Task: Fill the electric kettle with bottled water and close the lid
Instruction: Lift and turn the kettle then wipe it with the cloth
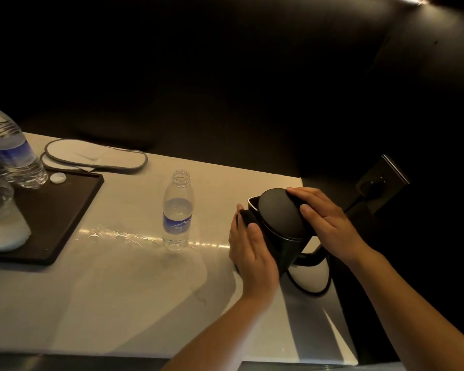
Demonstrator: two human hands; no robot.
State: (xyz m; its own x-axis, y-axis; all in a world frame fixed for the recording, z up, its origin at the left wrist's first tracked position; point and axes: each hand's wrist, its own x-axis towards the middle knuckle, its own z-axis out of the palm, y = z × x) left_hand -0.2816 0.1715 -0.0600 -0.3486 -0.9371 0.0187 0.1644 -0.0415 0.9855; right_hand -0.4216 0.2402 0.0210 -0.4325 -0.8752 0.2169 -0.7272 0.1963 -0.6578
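Observation:
A black electric kettle (281, 226) stands near the right end of the pale counter (118, 290). Its round lid (277, 212) lies down on the rim. My left hand (251, 253) wraps the kettle's handle side on the left. My right hand (323, 223) rests flat on the lid's right edge, fingers together. An uncapped clear water bottle (178, 210) with a blue label stands upright to the left of the kettle, about half full, apart from both hands. Its white cap (58, 178) lies on the dark tray.
A dark tray (65, 210) at the left holds two sealed water bottles (11, 148) and an upturned glass (0, 220). White slippers (97, 156) lie behind it. The kettle's cord (306, 287) loops on the counter towards a wall socket (381, 183). A wet streak (113, 234) crosses the counter.

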